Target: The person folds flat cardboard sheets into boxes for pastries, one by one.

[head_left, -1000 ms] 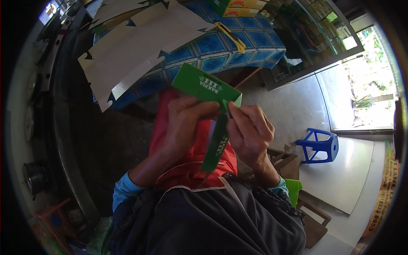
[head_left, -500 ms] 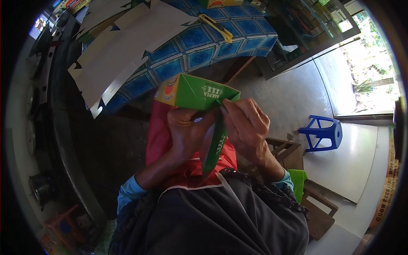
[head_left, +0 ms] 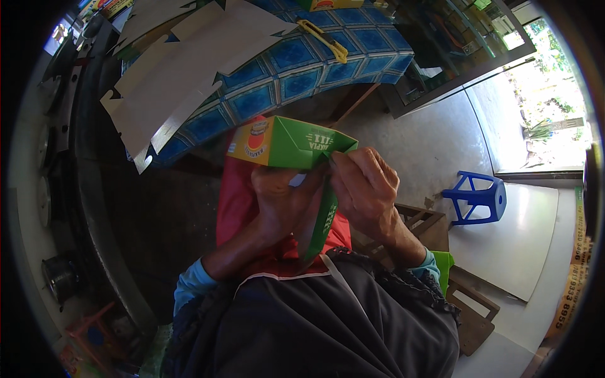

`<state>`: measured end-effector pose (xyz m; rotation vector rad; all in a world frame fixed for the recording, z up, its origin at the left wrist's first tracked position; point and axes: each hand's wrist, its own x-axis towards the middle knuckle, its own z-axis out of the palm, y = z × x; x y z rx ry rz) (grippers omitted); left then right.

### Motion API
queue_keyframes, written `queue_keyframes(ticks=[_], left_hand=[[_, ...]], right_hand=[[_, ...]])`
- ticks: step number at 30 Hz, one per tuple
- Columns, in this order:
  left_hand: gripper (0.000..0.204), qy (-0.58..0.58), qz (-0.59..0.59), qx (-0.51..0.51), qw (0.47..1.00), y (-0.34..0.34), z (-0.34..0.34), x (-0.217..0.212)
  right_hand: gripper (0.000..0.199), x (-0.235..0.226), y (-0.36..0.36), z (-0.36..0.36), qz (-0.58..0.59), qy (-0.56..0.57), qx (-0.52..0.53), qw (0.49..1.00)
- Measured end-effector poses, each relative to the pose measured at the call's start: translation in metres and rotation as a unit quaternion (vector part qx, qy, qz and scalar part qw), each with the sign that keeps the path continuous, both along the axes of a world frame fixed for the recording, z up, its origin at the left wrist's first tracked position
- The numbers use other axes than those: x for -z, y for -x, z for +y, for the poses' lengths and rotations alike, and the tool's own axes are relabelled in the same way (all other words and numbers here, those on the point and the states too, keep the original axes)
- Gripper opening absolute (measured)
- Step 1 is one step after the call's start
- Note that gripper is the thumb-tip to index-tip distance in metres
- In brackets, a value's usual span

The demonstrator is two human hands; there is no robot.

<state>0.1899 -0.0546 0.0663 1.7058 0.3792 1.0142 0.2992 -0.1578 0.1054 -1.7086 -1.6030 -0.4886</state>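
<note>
Over my lap I hold a partly folded cardboard box (head_left: 293, 143), green on one side and yellow with a round red picture on the other. Its long green flap (head_left: 323, 222) hangs down toward my body. My left hand (head_left: 282, 195) is closed on the box's near side, its fingertips partly hidden inside. At the box's right corner, my right hand (head_left: 367, 187) pinches the green card where side and flap meet. The fingers of the two hands nearly touch there.
Flat unfolded card sheets (head_left: 189, 69) lie on a table with a blue tiled-pattern cloth (head_left: 252, 101). A yellow cutter knife (head_left: 323, 41) rests near its edge. To the right stand a blue plastic stool (head_left: 477, 197), a wooden chair (head_left: 469, 321) and a glass cabinet (head_left: 457, 44).
The box has tipped slightly, so more of its yellow side shows. My left hand has shifted a little to the right; the right hand keeps its pinch at the corner.
</note>
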Motion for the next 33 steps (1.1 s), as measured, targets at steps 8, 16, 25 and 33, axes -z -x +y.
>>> queue_keyframes(ticks=[8, 16, 25, 33], left_hand=[[0.019, -0.056, 0.019, -0.017, 0.998, 0.005, 0.0, -0.002], [0.011, -0.043, -0.017, -0.009, 0.999, 0.003, 0.003, 0.0], [0.011, 0.066, 0.002, 0.044, 0.997, 0.008, 0.004, 0.004], [0.027, 0.028, 0.015, 0.028, 0.999, 0.023, 0.02, 0.048]], right_hand=[[0.032, 0.001, -0.001, 0.0, -0.021, 0.028, -0.008, 0.999], [0.031, 0.007, -0.003, 0.003, -0.002, 0.014, -0.018, 1.0], [0.027, 0.006, 0.003, 0.005, 0.025, -0.009, 0.007, 1.0], [0.034, 0.005, -0.006, 0.003, 0.104, 0.028, -0.056, 0.993]])
